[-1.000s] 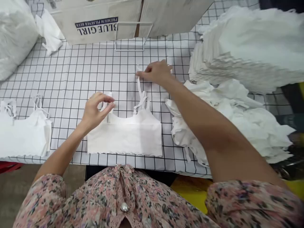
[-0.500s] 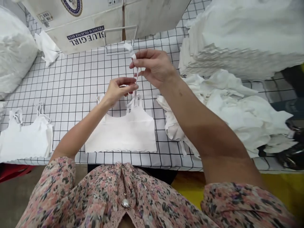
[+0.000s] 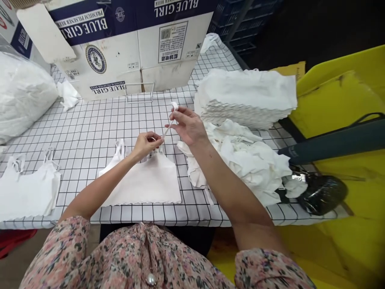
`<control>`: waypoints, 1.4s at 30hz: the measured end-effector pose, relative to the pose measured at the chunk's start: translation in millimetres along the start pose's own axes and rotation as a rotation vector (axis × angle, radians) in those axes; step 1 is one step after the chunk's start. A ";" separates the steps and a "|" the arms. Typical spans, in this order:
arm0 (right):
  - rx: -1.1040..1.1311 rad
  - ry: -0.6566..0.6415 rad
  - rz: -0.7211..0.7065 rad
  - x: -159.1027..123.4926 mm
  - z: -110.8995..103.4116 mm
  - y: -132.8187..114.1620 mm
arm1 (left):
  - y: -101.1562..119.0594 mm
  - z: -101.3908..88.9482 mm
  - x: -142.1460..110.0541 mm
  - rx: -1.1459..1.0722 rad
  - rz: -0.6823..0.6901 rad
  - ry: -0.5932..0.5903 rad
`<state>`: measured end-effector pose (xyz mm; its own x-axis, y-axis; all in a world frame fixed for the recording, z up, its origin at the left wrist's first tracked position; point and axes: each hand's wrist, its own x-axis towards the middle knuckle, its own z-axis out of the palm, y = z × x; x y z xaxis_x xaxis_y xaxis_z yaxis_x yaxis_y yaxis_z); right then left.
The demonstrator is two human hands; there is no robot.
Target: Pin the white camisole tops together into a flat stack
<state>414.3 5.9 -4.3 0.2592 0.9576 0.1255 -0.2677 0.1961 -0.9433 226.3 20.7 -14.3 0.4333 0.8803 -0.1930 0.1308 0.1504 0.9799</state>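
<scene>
A white crop camisole [image 3: 147, 184] lies flat on the table in front of me, its scalloped hem toward my body. Above its right shoulder, a thin white strap [image 3: 169, 128] runs at a slant between my hands. My left hand [image 3: 146, 145] pinches the strap's lower part close to the garment. Higher up and to the right, my right hand [image 3: 190, 126] is closed on the strap between thumb and fingers, and a short curled end sticks out above them. Whether this strap is sewn to the camisole is hidden behind my left fingers.
More white camisoles [image 3: 28, 192] lie at the left. Right of my hands are a loose heap of white garments [image 3: 240, 156] and a neat stack [image 3: 246, 96]. Beer cartons [image 3: 120, 52] stand behind a small wire stand [image 3: 140, 101]. A black plastic-wrapped bundle [image 3: 325, 194] sits at the right edge.
The camera view has tilted up, showing more of the cartons and the right side. Both hands keep the strap; my right hand has shifted right, away from the wire stand, and the strap now slants.
</scene>
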 end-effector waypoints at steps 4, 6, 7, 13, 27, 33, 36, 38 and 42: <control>-0.268 0.072 -0.358 -26.0 2.5 -3.6 | 15.2 -12.3 -13.8 -0.190 -0.074 -0.020; -0.513 0.024 -0.532 -40.7 0.2 -5.8 | 23.6 -18.2 -24.7 -0.315 -0.183 -0.131; -0.628 -0.011 -0.591 -47.2 -1.8 -6.5 | 26.5 -20.0 -30.2 -0.358 -0.242 -0.183; -0.953 -0.137 -0.635 -71.6 -13.7 -4.9 | 21.5 -17.2 -56.0 -0.433 -0.386 -0.256; -0.594 -0.337 -0.165 -118.4 3.0 -8.8 | 5.7 0.9 -101.9 0.161 0.223 0.061; -0.495 -0.448 0.030 -115.8 1.4 -8.8 | 4.9 -0.8 -110.8 0.397 0.345 -0.002; -0.615 -0.410 -0.032 -115.5 -0.1 -12.4 | 3.4 -6.8 -111.9 0.474 0.389 -0.037; -0.676 -0.370 -0.064 -117.2 -0.8 -15.2 | -4.6 -12.6 -111.6 0.539 0.399 -0.044; -0.727 -0.334 -0.034 -122.3 -2.8 -13.6 | -36.3 -22.3 -109.2 0.815 0.328 -0.051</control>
<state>388.8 -114.5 -7.6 -0.0664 0.9886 0.1348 0.4368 0.1503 -0.8869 154.3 -70.9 -27.7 0.5972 0.7989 0.0711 0.5802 -0.4915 0.6494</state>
